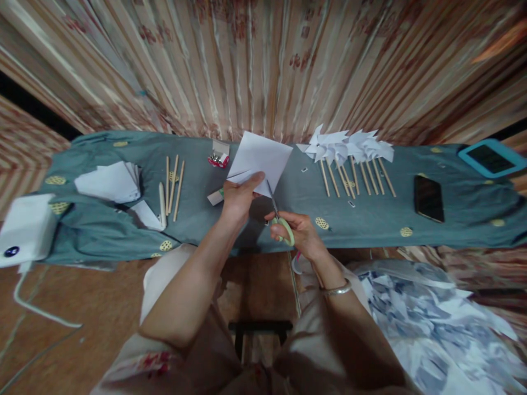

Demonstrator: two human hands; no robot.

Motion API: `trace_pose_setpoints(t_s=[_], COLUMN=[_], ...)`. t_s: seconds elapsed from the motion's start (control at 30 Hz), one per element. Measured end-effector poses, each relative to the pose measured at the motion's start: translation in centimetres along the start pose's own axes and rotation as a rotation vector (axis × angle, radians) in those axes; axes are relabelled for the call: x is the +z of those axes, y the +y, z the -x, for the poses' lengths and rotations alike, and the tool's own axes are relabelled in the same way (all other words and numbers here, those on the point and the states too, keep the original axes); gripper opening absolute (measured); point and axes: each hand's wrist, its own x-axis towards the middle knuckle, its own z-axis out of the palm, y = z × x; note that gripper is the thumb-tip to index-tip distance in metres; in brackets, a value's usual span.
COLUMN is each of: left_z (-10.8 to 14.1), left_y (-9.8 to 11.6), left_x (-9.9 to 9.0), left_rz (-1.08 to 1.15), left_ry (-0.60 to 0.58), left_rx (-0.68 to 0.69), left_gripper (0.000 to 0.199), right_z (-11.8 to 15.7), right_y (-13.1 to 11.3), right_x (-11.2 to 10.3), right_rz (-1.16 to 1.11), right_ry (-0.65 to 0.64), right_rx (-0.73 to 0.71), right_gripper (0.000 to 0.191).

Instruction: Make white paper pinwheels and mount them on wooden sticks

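Note:
My left hand (240, 196) pinches a square of white paper (261, 156) near its lower corner, thumb on top. A slit runs inward on the paper's left side. In my right hand (298, 230) is a pair of scissors (287, 229) with pale green handles, fingers through the loops. Their blades meet the paper's lower right edge, just right of my left thumb. Close behind my left hand stands a small open box of metal pins (218, 159). Partly covered by that hand, another small box (215, 196) lies on the cloth.
Paper pinwheels on sticks (349, 148) lie in a row at right, with a phone (429, 197) and blue-framed device (492, 157) beyond. Leftward are loose sticks (177, 189), stacked paper (109, 182) and a white box-shaped device (27, 227). A bag of white pinwheels (432, 323) sits below right.

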Motion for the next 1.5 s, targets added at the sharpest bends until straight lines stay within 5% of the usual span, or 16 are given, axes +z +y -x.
trace_pose_setpoints(t_s=[1.5], left_z=[0.98], left_y=[-0.42], left_x=[-0.52], left_rz=[-0.099], left_ry=[-0.109], left_rx=[-0.053], left_gripper=[0.023], right_z=[-0.13], right_y=[-0.13], right_x=[-0.55], right_rz=[0.008], right_ry=[0.011], right_rx=[0.021], right_gripper=[0.041])
